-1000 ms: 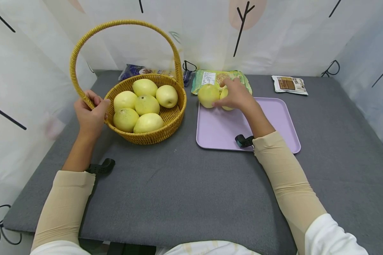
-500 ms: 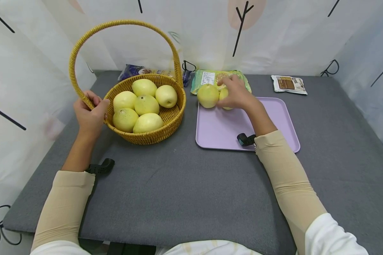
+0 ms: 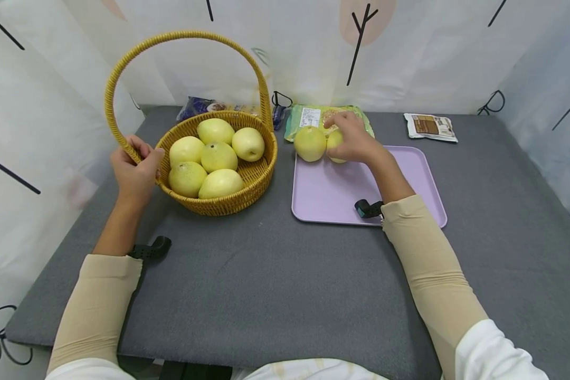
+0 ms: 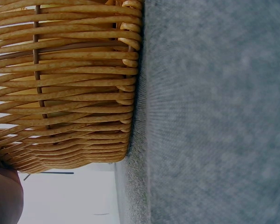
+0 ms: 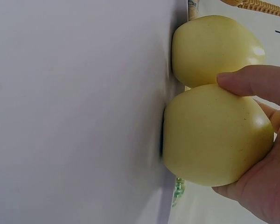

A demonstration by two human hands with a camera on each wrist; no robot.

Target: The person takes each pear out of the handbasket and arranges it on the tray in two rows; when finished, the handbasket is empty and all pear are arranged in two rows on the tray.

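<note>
The person's left hand (image 3: 136,169) is curled round the lower left end of the tall, arched, rope-wrapped handle (image 3: 185,35) of a golden-yellow woven wicker basket (image 3: 218,208), thumb toward the rim; the basket stands upright on a grey cloth-covered table (image 3: 266,274), and six pale yellow-green round fruits (image 3: 219,157) lie inside it; the right hand (image 3: 356,140) pinches a smooth pale yellow round fruit (image 5: 214,137) between thumb and fingers, at the far left part of a lilac rectangular tray (image 3: 332,195); whether that fruit's underside bears fully on the tray I cannot tell; a second pale yellow fruit (image 3: 310,143) sits just beside it, to its left in the head view; behind the two lies a green-and-yellow plastic packet (image 3: 334,111), with a dark blue packet (image 3: 197,107) partly hidden behind the basket and a small white-and-brown packet (image 3: 429,127) well apart at the far right; a white printed curtain (image 3: 304,53) hangs behind.
</note>
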